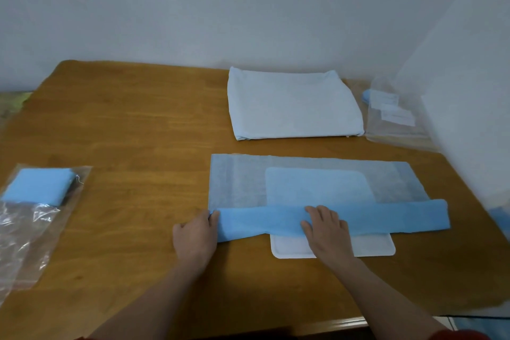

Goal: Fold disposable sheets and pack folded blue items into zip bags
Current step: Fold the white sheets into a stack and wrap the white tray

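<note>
A disposable sheet lies spread on the wooden table, with a paler pad area in its middle. Its near edge is folded over into a long blue band. A white pad corner sticks out below the band. My left hand pinches the band's left end. My right hand lies flat on the band's middle, fingers straight. At the left edge a clear zip bag holds a folded blue item.
A stack of folded pale sheets sits at the back of the table. A pile of clear zip bags with white labels lies at the back right, against a white wall. The table's near edge runs along the bottom.
</note>
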